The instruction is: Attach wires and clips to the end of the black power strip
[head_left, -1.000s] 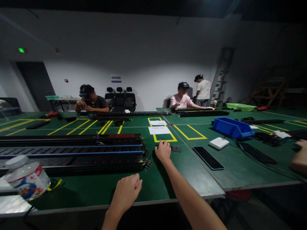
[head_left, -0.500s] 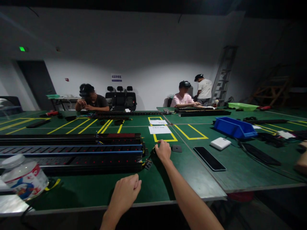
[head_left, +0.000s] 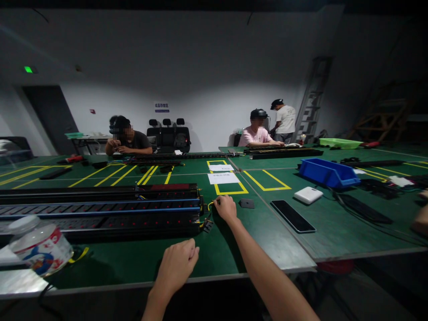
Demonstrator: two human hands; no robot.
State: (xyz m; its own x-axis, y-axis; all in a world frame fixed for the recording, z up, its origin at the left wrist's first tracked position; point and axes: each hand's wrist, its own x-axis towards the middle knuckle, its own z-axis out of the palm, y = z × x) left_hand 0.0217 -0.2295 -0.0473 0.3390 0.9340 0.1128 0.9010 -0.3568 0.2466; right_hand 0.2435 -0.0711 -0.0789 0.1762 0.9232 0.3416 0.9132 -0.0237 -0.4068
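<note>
My right hand [head_left: 226,208] is closed, its fingertips pinching a yellow wire [head_left: 210,205] at the right end of the long black strips [head_left: 180,221]. A small black connector block [head_left: 207,225] hangs from wires at that same end, just left of my right wrist. Nearer the table's front edge, my left hand [head_left: 179,261] is curled into a loose fist above the green surface. Whatever its fingers may hold is hidden from me. The strips lie side by side, with red dots along them and a blue edge on one.
A plastic jar [head_left: 43,247] stands at the left front. To the right lie a small dark plate [head_left: 246,203], a phone [head_left: 292,216], a white box [head_left: 308,195] and a blue bin [head_left: 329,173]. Paper sheets [head_left: 223,178] lie ahead. Two people sit across the table; another stands behind.
My right hand has shifted slightly left and up, and the yellow wire at its fingertips shows more clearly. My left hand stays nearly where it was. The view has moved slightly.
</note>
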